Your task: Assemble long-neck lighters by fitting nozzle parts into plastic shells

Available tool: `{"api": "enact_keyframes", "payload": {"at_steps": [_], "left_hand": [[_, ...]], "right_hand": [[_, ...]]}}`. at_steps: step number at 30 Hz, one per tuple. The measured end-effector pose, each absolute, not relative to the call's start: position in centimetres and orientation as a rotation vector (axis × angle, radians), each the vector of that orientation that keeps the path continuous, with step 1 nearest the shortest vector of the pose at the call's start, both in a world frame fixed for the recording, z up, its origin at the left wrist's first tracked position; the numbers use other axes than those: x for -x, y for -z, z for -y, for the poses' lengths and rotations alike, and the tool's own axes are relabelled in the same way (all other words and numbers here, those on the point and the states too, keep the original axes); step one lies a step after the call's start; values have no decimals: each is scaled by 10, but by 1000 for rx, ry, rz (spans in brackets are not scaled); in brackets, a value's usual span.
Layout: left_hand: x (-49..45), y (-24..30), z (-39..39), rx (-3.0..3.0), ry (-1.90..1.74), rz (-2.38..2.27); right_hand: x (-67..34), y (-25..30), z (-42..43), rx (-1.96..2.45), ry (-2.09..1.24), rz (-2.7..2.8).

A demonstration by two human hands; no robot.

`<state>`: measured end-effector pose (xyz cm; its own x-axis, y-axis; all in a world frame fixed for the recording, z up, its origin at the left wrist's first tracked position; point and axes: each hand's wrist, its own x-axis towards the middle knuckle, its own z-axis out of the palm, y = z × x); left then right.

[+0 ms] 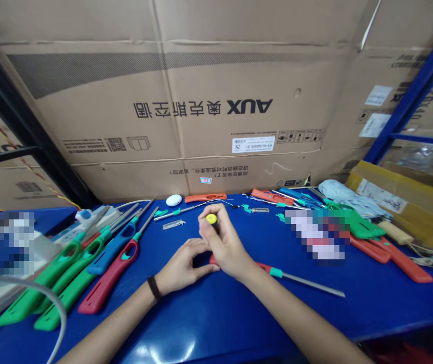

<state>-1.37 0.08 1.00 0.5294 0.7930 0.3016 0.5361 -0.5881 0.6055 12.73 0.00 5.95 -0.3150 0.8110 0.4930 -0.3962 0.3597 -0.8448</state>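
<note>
Over a blue workbench (216, 316), the right hand's (226, 240) grip pinches a yellow-capped part (211, 219).

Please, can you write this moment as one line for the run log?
left hand: beside red-handled utility lighter | right hand: pinching yellow-topped part | nearby: green utility lighters

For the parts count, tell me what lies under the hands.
A long red utility lighter with a teal collar and metal nozzle runs out from beneath the right hand and left hand; whatever part of it lies under them is covered.
</note>
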Motion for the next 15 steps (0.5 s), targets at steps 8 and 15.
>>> {"api": "enact_keyframes", "payload": {"at_steps": [8, 15], "left_hand": [[16, -3, -3, -2344, -811, -1083], [18, -5, -2, -2374, -770, -1119]], "right_hand": [[-130, -65, -3, 377, -1217, 1527], [-129, -72, -2, 274, -1308, 1341]]}}
